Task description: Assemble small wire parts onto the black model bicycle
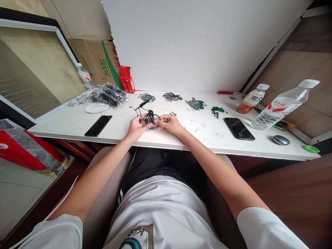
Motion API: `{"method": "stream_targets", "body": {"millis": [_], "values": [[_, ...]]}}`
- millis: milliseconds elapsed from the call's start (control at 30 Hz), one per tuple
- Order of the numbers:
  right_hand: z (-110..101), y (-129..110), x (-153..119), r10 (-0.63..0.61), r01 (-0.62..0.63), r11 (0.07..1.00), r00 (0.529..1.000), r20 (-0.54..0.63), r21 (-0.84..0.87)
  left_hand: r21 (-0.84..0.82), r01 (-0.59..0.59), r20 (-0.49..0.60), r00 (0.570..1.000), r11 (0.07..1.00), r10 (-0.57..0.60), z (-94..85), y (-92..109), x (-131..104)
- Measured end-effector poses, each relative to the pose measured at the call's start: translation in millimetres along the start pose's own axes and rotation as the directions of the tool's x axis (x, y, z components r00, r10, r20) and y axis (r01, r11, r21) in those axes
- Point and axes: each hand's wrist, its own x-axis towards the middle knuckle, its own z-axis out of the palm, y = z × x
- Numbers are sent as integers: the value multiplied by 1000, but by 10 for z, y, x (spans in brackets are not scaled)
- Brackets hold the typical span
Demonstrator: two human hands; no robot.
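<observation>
A white tabletop (178,140) runs below a pale upright panel (181,45), with a miniature bicycle (151,116) near its front edge as the landmark for everything else. The bicycle appears partly built: a dark frame and at least one spoked wheel are together, while a second wheel, if fitted, is too hidden to confirm. Much seems left unused: a green parts pile (147,98) lies just beyond the bicycle, a black parts pile (172,97) beyond it to the right, and another green heap (196,103) farther right; bagged black parts (110,95) sit to its left and beyond. A dark phone (98,126) lies to its left. The bicycle is between the hands: the left hand (137,127) grips its left side, fingers curled around it, and the right hand (169,123) pinches the wheel at its right.
</observation>
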Motion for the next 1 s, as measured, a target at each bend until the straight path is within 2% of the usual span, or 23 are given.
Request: {"method": "stream_targets", "body": {"millis": [267, 600, 700, 767, 867, 1000], "values": [[-1, 7, -11, 21, -21, 999, 1000, 7, 34, -8, 29, 13, 1000, 1000, -29, 11, 11, -9], [26, 11, 15, -13, 13, 1000, 1000, 22, 9, -14, 10, 38, 999, 1000, -9, 51, 38, -15], [37, 56, 26, -39, 40, 998, 999, 10, -47, -16, 3, 27, 1000, 1000, -2, 64, 46, -16], [27, 81, 42, -100, 97, 987, 995, -17, -131, -23, 4, 15, 1000, 1000, -4, 75, 52, -18], [-70, 53, 84, -164, 133, 957, 981, -105, -257, -38, 21, 2, 1000, 999, -21, 87, 57, -23], [-405, -157, 113, -60, -22, 915, 980, -189, -403, -41, 50, 5, 999, 998, -50, 83, 42, -20]]}}
